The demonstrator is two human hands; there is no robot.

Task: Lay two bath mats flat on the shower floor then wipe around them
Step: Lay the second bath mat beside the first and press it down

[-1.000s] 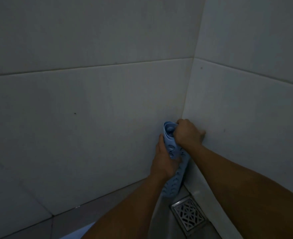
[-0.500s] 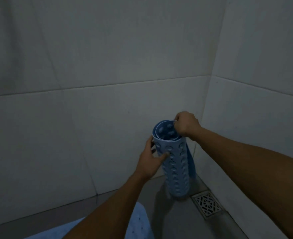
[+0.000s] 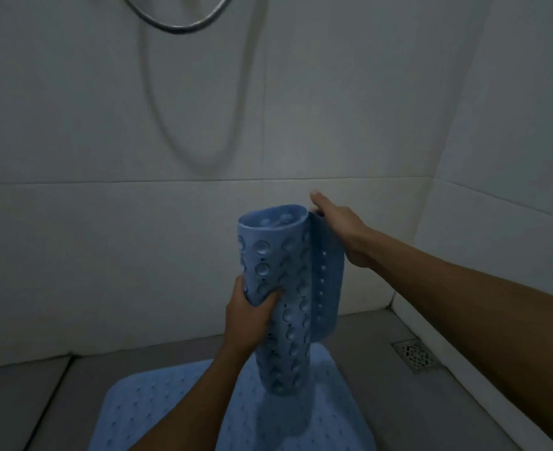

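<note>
Rolled mat (image 3: 281, 301) upright, slightly tilted, open end up; gripped mid-length by left hand (image 3: 247, 315); loose flap (image 3: 328, 281) pinched by right hand (image 3: 341, 227).

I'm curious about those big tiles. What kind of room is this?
Most likely a shower stall in a bathroom: tiled walls, a metal shower hose looping down the wall, and a floor drain in the corner.

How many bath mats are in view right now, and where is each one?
2. One flat mat lies spread on the shower floor. One rolled mat is held upright above it, the left hand gripping the roll, the right hand pulling its loose edge.
</note>
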